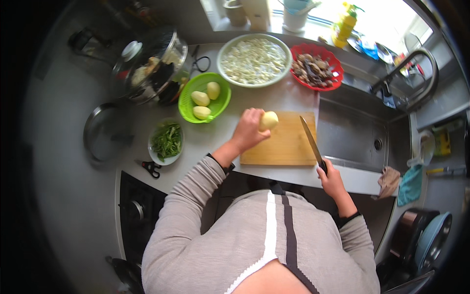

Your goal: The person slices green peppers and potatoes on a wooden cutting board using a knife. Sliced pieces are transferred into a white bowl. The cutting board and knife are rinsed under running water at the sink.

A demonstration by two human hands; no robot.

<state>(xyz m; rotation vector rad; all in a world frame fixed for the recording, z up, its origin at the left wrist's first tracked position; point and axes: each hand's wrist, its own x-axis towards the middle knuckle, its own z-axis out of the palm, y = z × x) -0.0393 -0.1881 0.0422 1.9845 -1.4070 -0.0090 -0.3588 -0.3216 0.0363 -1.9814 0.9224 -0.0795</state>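
Observation:
A peeled potato (270, 120) is gripped in my left hand (250, 130), over the left part of a wooden cutting board (282, 149). My right hand (331, 178) holds a kitchen knife (310, 139) by its black handle, near the board's front right corner. The blade slants up and to the left across the right side of the board, its tip towards the back. Several more peeled potatoes (200, 98) lie in a green plastic colander (223, 102) to the left of the board.
Behind the board stand a large bowl of pale chopped food (253, 60) and a red basket of meat pieces (314, 71). A steel sink (352, 128) with a faucet (433, 73) borders the right. Leafy greens (167, 141), scissors (150, 169) and a gas stove (137, 209) are left.

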